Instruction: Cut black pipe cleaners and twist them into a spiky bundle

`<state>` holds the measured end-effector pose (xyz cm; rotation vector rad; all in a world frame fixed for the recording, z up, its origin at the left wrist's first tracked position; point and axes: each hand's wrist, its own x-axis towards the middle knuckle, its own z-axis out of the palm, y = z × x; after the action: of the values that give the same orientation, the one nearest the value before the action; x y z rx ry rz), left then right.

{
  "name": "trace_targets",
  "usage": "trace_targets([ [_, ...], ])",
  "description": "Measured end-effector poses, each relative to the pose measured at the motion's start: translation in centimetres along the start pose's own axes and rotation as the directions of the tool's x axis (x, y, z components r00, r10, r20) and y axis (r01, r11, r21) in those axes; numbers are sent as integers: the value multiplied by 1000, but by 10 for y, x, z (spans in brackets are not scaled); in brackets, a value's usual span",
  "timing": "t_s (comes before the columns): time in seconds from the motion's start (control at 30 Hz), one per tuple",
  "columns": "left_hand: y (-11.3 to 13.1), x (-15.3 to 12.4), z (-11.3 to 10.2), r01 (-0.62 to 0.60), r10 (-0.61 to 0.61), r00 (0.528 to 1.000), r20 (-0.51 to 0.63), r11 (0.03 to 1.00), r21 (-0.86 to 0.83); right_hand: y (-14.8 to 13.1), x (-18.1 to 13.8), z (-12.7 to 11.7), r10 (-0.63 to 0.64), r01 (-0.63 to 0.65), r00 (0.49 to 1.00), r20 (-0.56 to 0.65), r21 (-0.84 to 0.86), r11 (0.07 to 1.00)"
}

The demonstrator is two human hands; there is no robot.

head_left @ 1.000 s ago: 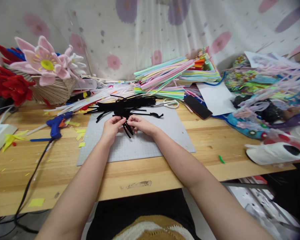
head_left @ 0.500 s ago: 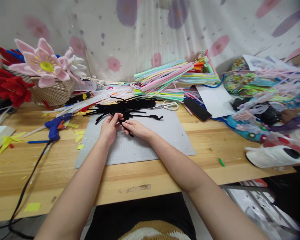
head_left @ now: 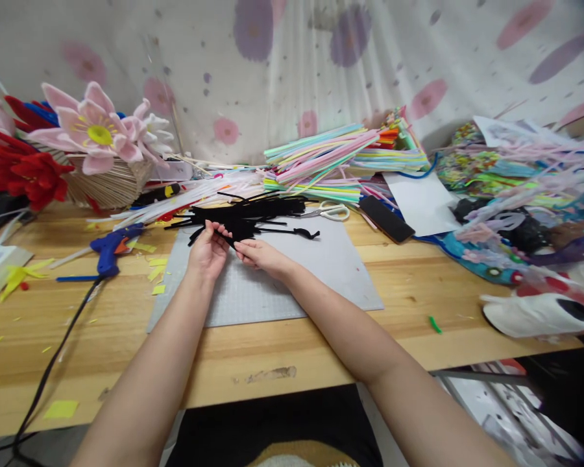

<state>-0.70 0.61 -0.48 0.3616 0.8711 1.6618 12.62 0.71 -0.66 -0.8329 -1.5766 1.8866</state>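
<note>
The person's right hand [head_left: 259, 253] pinches the near end of a black fuzzy strip [head_left: 231, 244] between thumb and fingers. The left hand [head_left: 208, 251] has its palm partly upturned and its fingers bent at the strip's far end; whether they grip it cannot be told. The strip is above the grey mat [head_left: 296, 285] on the table [head_left: 321, 350], its long axis slanting from far left to near right. Just beyond, a bundle of black stems [head_left: 267, 207] lies roughly crosswise, its right end near the scissors [head_left: 335, 211].
</note>
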Motion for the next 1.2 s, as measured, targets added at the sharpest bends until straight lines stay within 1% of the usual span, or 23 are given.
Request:
trace_targets([
  [0.1,4,0,-1,-7,7,1000,-3,1000,-25,-2,0,5,-10,10,1000,-8,5,1000],
  [0.2,6,-1,0,-47,46,999,-18,997,-61,-2,1,9,-20,20,1000,11,40,999],
  [0.3,4,-2,1,-66,65,998,-23,997,-39,3,2,10,-10,7,999,31,91,996],
  [0.4,2,1,-1,-29,29,999,45,1000,-5,9,3,7,12,-14,1000,11,163,986],
  [0.53,-2,3,-5,21,-32,986,162,997,68,14,3,4,11,1,999,-47,245,970],
  [0.63,-7,-1,-4,55,-87,978,191,984,167,14,4,5,0,20,997,-79,251,968],
  [0.7,-11,-6,-1,36,-66,983,169,984,175,13,5,6,-5,27,996,-91,242,970],
  [0.83,-13,-9,5,7,-13,998,69,995,95,11,6,8,-4,21,996,-91,184,983],
  [0.93,-10,-7,7,0,0,1000,3,999,53,10,9,9,-18,29,995,-96,121,992],
  [1.07,-3,-5,6,-18,18,999,-48,1000,9,7,11,12,-55,60,995,-86,54,997],
  [1.2,1,-5,5,-62,55,994,-94,995,-72,6,8,16,-41,43,997,-68,22,999],
])
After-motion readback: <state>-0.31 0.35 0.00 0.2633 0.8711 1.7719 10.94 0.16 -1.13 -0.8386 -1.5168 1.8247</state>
